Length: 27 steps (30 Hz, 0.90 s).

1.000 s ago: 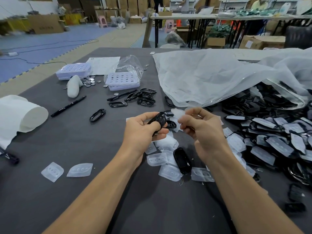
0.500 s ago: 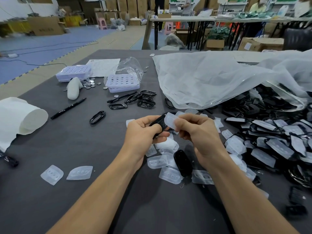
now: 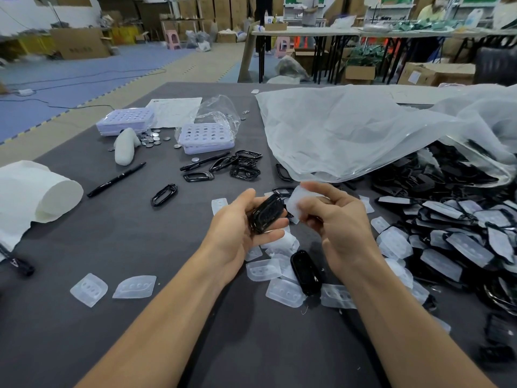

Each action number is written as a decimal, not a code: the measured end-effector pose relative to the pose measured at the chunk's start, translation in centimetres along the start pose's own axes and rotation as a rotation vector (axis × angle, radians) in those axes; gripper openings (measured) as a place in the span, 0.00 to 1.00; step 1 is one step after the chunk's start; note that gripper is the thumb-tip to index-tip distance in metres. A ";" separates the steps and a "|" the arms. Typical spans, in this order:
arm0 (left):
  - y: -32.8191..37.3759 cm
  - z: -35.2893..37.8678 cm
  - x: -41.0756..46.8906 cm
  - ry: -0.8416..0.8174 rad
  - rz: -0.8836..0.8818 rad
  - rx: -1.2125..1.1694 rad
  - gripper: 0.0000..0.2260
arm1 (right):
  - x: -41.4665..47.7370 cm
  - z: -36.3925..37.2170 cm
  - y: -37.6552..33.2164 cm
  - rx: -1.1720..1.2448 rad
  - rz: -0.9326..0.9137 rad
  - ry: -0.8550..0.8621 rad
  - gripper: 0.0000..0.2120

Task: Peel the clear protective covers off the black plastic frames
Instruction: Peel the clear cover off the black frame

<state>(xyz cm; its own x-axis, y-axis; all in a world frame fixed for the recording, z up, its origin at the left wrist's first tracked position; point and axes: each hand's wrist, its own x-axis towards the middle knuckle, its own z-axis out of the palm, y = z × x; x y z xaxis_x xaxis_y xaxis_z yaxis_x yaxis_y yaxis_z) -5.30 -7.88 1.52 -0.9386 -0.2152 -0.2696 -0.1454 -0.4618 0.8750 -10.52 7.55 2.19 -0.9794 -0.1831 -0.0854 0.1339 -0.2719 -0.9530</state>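
Observation:
My left hand [image 3: 237, 233] grips a black plastic frame [image 3: 265, 212] above the grey table [image 3: 112, 317]. Just right of it, my right hand [image 3: 335, 225] pinches a clear cover [image 3: 298, 203], which sits apart from the frame. Several peeled clear covers [image 3: 263, 270] lie on the table under my hands, with another black frame [image 3: 306, 273] among them. To the right is a heap of covered black frames [image 3: 461, 239].
Bare black frames [image 3: 243, 166] and one single frame [image 3: 163, 194] lie further back. Two loose covers [image 3: 112, 288] sit at the near left. A black pen [image 3: 116, 179], purple trays [image 3: 205, 137], coins, a white roll [image 3: 33, 191] and a big plastic bag [image 3: 363, 135] surround the work area.
The clear cover has come off the frame. My right hand has pulled it away to the right while my left hand kept hold of the frame.

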 end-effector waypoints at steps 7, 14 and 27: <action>0.4 0.0 -0.1 -0.054 -0.073 -0.018 0.33 | -0.1 0.1 -0.1 -0.006 0.009 0.019 0.12; 0.3 -0.1 -0.1 -0.057 -0.067 -0.016 0.28 | -0.4 0.2 -0.2 0.118 0.074 0.017 0.11; -0.3 -0.1 0.6 0.064 0.096 0.016 0.15 | -0.8 0.6 -0.1 0.006 0.144 0.010 0.14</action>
<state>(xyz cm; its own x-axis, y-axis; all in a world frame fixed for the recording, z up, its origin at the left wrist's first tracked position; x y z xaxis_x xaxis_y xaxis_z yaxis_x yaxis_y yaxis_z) -5.75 -7.95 1.04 -0.9268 -0.3121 -0.2089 -0.0614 -0.4229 0.9041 -9.70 7.15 2.50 -0.9514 -0.2113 -0.2242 0.2742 -0.2490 -0.9289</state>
